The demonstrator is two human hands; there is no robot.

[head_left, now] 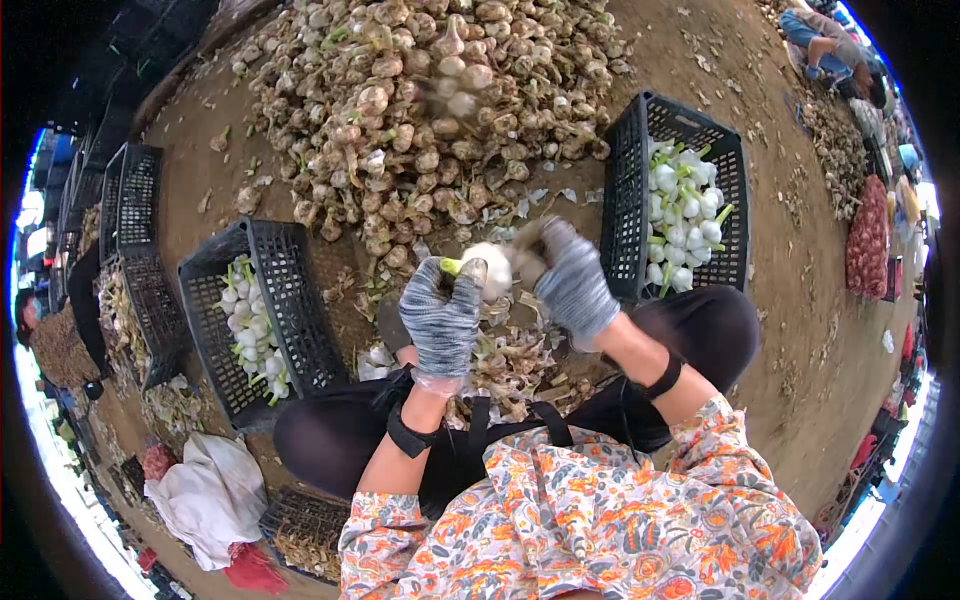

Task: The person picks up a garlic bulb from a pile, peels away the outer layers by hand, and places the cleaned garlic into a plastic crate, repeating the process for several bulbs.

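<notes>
My left hand [445, 310], in a grey striped glove, is closed round a white garlic bulb [492, 268] with a green stem stub. Close to the bulb's right side is my right hand [570, 278], also gloved; its fingers are curled and smeared by motion, and what they hold is not clear. Loose garlic skins [510, 370] lie on the ground below both hands. Ahead rises a large pile of unpeeled garlic [430, 120]. Peeled white bulbs lie in a black crate [625, 190] on the right and in another black crate [290, 310] on the left.
More black crates [135, 200] stand at the far left, near a seated person [65, 340]. A white sack [210, 490] lies at the lower left. Another person [830, 50] works by a garlic pile at the upper right, with a red net sack [867, 240] nearby.
</notes>
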